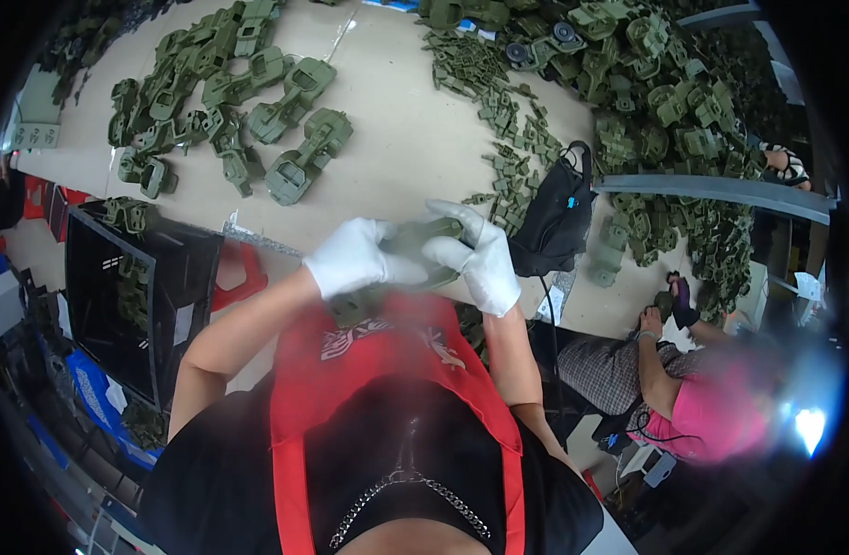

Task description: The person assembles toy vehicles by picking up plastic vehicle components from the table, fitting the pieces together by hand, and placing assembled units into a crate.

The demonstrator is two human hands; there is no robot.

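Both my hands wear white gloves and are closed around one olive-green moulded plastic piece, which looks like a toy vehicle body (413,242), just over the table's near edge. My left hand (362,259) grips its left side. My right hand (482,264) has its thumb and fingers on the right side, near the top. The gloves hide much of the piece, and it is slightly blurred. Several similar green vehicle bodies (300,171) lie farther off on the pale table (387,102). Small green parts (508,120) are strewn at the right, beyond my right hand.
A black bag (554,222) with a cable lies right of my right hand. A large heap of green parts (670,102) stands behind a grey metal bar (720,190). At left is a black crate (189,287). A co-worker in pink (679,407) handles a part at right.
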